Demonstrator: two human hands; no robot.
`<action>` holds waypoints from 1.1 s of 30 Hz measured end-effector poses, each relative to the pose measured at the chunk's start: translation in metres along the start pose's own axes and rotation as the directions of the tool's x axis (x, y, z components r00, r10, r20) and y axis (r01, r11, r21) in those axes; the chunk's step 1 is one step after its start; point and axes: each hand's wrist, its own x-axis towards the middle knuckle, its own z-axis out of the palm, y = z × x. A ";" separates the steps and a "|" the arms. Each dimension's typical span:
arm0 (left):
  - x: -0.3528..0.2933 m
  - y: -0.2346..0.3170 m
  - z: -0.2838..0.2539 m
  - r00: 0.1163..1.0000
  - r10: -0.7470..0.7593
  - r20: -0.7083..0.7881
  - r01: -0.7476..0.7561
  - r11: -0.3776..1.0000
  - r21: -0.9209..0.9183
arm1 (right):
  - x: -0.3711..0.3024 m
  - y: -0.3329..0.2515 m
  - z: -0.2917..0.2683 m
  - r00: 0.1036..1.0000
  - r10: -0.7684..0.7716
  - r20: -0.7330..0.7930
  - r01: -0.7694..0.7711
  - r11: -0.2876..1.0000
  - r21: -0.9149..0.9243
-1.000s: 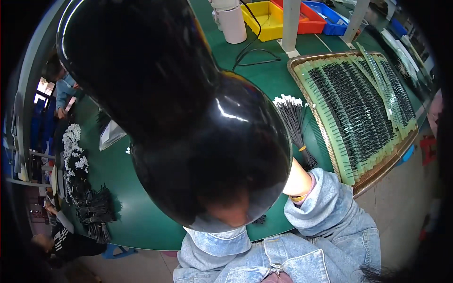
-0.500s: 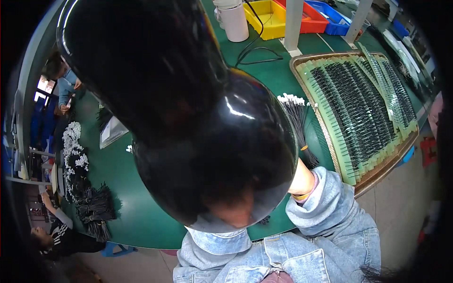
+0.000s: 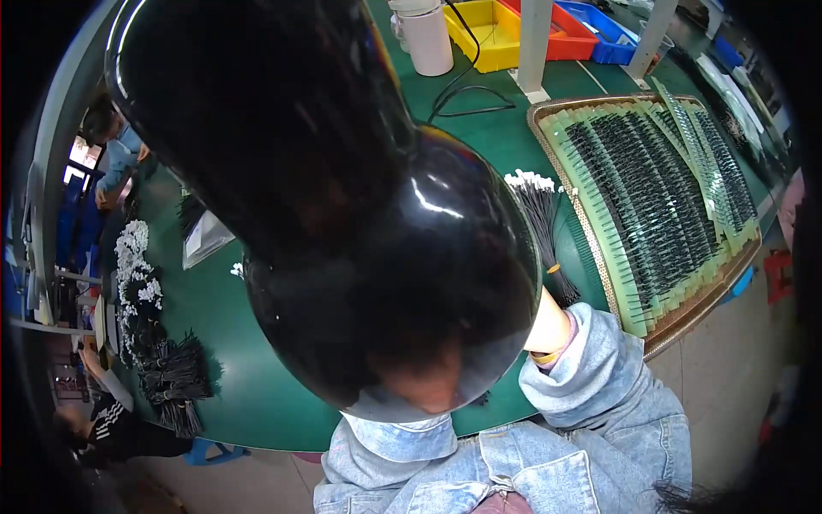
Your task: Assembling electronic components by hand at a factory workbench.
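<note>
A large glossy black object (image 3: 385, 257) with a rounded lower end fills the middle of the view and covers the work in front of me. Behind its right edge shows the wrist of my right hand (image 3: 550, 328), with a yellowish band; the fingers are hidden. My left hand is fully covered, and only the denim cuff (image 3: 401, 437) of that sleeve appears below the object. A blurred skin-coloured patch shows on the object's lower part, unclear whether reflected or seen through. Nearest my right wrist lies a bundle of black wires (image 3: 541, 236) with white ends and a yellow tie.
A tray (image 3: 597, 248) of green strips with rows of black parts stands on the green table (image 3: 248, 385) at right. Bundled black wires (image 3: 175, 377) and white-ended ones lie left. Yellow, red and blue bins (image 3: 492, 38), a cup and shelf posts stand behind. Two people work at left.
The two people at the left have shifted their hands and heads slightly. My sleeves and right wrist look nearly the same; the black object stays in place.
</note>
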 end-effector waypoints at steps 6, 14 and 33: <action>0.002 0.006 0.004 0.981 -0.137 -0.135 0.114 0.980 -0.164 | 0.002 0.009 -0.002 0.991 -0.044 -0.126 0.042 0.999 -0.017; 0.008 0.014 -0.003 0.877 -0.471 0.095 0.476 0.825 -0.305 | 0.002 0.006 0.007 0.980 -0.018 -0.199 0.051 0.985 0.163; 0.005 0.000 -0.005 0.956 -0.291 0.040 0.294 0.950 -0.102 | 0.002 0.007 0.007 0.974 -0.079 -0.210 0.109 0.985 0.136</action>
